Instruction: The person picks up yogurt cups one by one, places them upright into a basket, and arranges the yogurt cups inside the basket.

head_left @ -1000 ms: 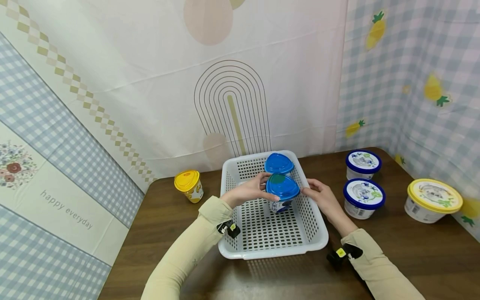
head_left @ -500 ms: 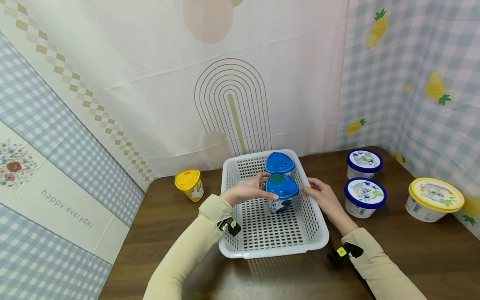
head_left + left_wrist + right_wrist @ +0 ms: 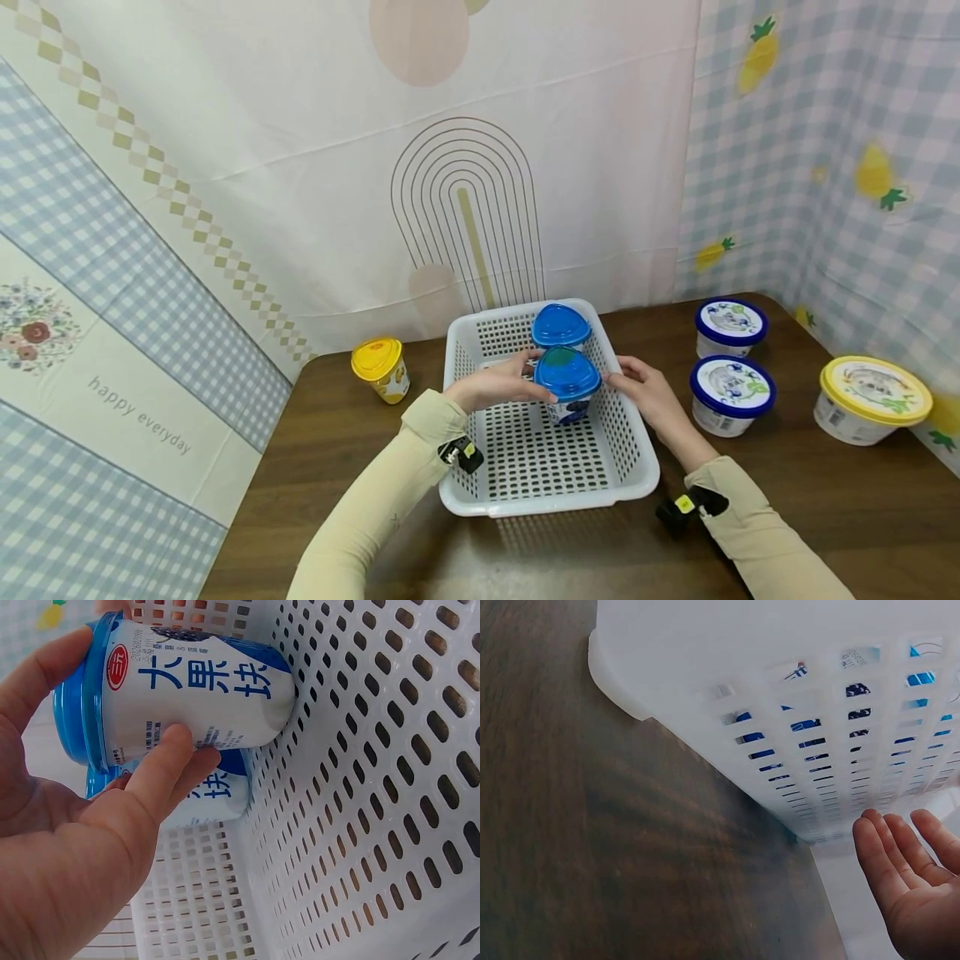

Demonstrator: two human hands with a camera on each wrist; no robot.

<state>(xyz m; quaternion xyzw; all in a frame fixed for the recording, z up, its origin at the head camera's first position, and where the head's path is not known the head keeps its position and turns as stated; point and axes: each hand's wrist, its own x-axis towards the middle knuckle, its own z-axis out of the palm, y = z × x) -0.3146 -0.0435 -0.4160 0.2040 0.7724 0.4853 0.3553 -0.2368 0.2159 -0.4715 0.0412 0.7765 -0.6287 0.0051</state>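
Inside the white perforated basket (image 3: 551, 507), two blue-lidded cups stand one behind the other at the right side. My left hand (image 3: 501, 383) grips the front cup (image 3: 567, 375) around its lid and wall; the rear cup (image 3: 559, 326) stands just behind. The left wrist view shows my thumb and fingers of the left hand (image 3: 97, 825) on either side of the front cup (image 3: 202, 686). My right hand (image 3: 651, 398) is at the basket's right rim, outside it. In the right wrist view, the right hand's fingers (image 3: 885, 851) are extended beside the basket wall (image 3: 690, 667).
A yellow-lidded cup (image 3: 380, 371) stands left of the basket on the brown table (image 3: 315, 467). To the right are two blue-lidded tubs (image 3: 731, 322) (image 3: 732, 396) and a larger yellow-lidded tub (image 3: 873, 400). A patterned cloth (image 3: 600, 167) hangs behind the table.
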